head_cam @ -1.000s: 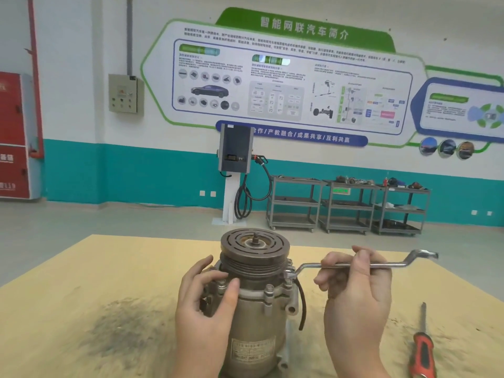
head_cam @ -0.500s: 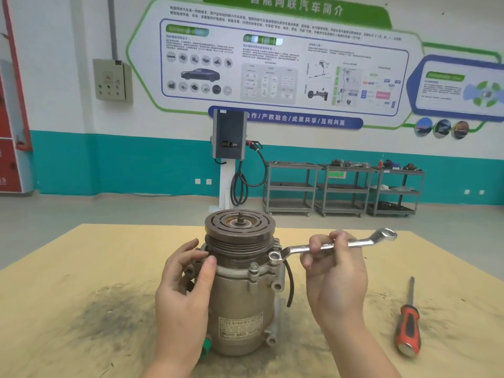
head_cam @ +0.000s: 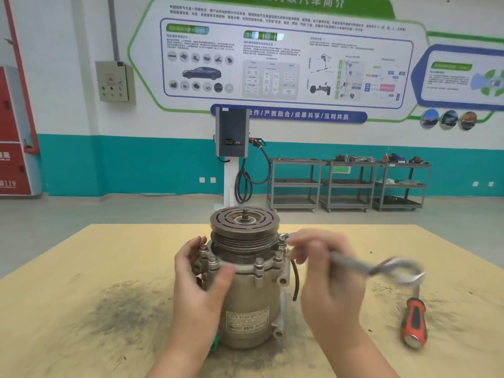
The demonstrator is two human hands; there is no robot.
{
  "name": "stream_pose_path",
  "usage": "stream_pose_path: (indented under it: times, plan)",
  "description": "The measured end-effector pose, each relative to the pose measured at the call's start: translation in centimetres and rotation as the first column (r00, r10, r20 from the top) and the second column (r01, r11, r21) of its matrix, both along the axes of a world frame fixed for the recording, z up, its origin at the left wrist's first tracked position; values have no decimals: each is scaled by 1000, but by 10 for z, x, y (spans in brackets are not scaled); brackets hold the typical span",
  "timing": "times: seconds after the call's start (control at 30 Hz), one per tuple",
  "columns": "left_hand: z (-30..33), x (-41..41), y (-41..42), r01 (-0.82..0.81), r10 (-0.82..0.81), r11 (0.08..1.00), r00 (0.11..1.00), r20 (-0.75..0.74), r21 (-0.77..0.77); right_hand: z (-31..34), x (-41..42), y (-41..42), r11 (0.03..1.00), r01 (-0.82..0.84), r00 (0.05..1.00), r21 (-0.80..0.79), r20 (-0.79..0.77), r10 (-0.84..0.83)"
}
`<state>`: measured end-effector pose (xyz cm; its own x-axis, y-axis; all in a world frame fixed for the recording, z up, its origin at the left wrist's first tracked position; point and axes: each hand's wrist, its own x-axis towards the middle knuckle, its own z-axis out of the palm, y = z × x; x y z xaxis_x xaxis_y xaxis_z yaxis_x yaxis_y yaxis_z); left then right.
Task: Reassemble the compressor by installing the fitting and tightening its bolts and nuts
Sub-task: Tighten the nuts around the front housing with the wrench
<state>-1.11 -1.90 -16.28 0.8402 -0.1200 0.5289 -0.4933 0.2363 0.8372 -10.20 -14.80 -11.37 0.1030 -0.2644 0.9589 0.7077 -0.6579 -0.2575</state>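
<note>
Head view looks across a yellow-topped worktable (head_cam: 81, 268) toward a workshop wall. At far left stands a red cabinet (head_cam: 13, 132), and beside it on the wall hangs a grey electrical box (head_cam: 116, 81). On the table, a dark smudge of grime (head_cam: 128, 309) lies left of the centre. The left hand (head_cam: 196, 290) wraps the left side of the compressor (head_cam: 245, 290), fingers curled behind the flange and thumb pressed across the front just below the bolt heads (head_cam: 258, 261). The compressor stands upright at the middle of the table, its grooved pulley (head_cam: 244, 227) on top with a threaded shaft poking up from the centre, and a printed label on the lower body. A short black hose (head_cam: 296, 279) hangs down its right side. Behind it, against the wall, stands a charging post (head_cam: 231, 137) with a coiled cable under a large information board (head_cam: 272, 58). The right hand (head_cam: 327, 276) grips the shank of a ring spanner (head_cam: 376, 266), fingers closed round it; hand and tool are blurred by motion. The spanner's near end sits at the bolt on the compressor's upper right edge, though the blur hides whether it is seated. Its far ring hangs above the table to the right. Below that lies a red-and-black screwdriver (head_cam: 414, 320), flat on the table, handle toward the viewer. Three grey trolleys (head_cam: 349, 184) line the wall behind at right.
</note>
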Motion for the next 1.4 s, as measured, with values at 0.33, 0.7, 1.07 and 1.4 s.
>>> stream_pose_path:
  times: [0.33,0.7,1.07,1.4]
  plan:
    - [-6,-3,-7,-122,101,942,991,84,311,9,10,-35,438,-370,810,819,54,584]
    - [-5,-3,-9,-141,123,940,989,77,310,-20,11,7,983,62,998,-174,8,-61]
    - [0,-1,-4,-23,26,995,999,-19,102,6,-1,-4,885,-162,985,437,17,173]
    - [11,-1,1,-31,24,998,991,-135,-47,6,9,-38,430,-374,791,822,41,610]
